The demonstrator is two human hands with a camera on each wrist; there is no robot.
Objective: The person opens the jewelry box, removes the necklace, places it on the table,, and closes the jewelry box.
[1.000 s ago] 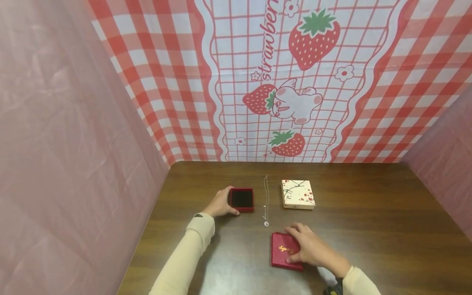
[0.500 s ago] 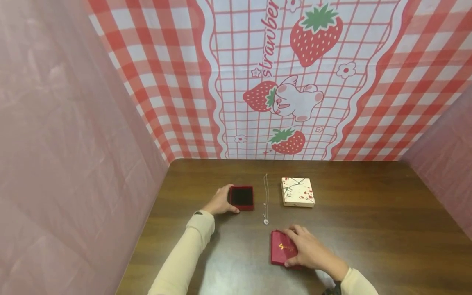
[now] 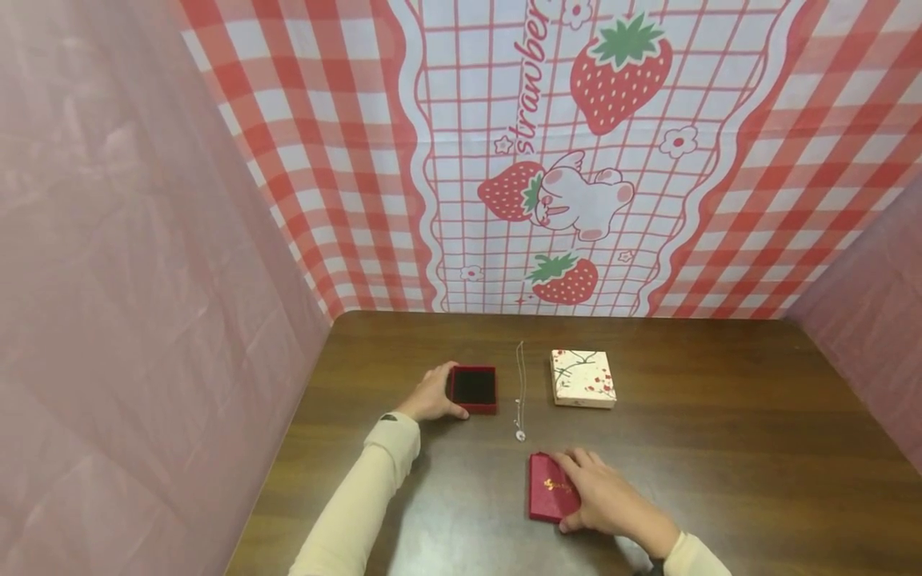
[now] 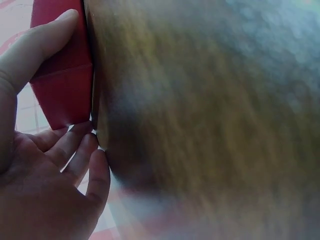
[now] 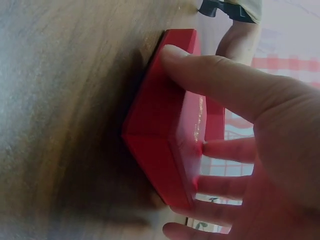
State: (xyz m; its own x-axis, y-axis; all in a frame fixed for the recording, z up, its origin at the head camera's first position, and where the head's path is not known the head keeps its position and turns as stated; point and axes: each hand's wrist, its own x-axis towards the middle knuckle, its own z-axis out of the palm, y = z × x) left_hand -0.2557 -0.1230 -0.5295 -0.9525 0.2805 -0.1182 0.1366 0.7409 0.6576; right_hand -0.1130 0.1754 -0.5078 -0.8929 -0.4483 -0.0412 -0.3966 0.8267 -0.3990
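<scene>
Beside one necklace [image 3: 520, 436], two hands [image 3: 434, 397] [image 3: 607, 494] hold one box [image 3: 474, 387] and one lid [image 3: 551, 490].

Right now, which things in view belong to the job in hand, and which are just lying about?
In the job:
open red box, black inside, held by the left hand
gold-lettered red piece, probably its lid, held by the right hand

Lying about, judging by touch:
necklace, untouched, though possibly part of the job
flower-patterned box, untouched
</scene>
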